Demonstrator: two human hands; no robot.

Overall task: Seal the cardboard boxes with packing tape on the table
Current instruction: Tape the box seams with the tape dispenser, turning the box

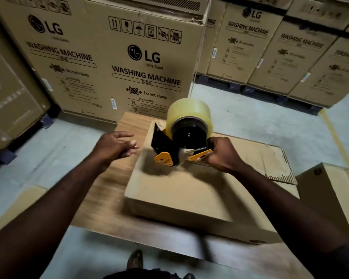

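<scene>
Stacked cartons (145,63) printed "LG Life's Good", "WASHING MACHINE SIDE", "Do not clamp" and "CAUTION", with a row of handling symbols above, wall in the far side of a grey concrete floor (250,117); more of the same cartons line the right. In front of them, a plain cardboard box (179,190) lies closed on the wood-grain tabletop (109,178), filling its right half and reaching close to the near edge, with a bare strip of tabletop along its left side and at the far left corner. A flattened sheet of cardboard (270,158) lies beyond the box's right edge, and another brown box (330,190) stands at the far right. The person's right hand (222,154) is wrapped tightly round the handle of a black-and-orange tape dispenser (169,146) carrying a full roll of clear tape (187,111), poised over the far end of the box top; motion blur hides whether it touches the cardboard. The left hand (117,147) hovers above the bare tabletop just left of the box, fingers loosely extended, holding nothing.
</scene>
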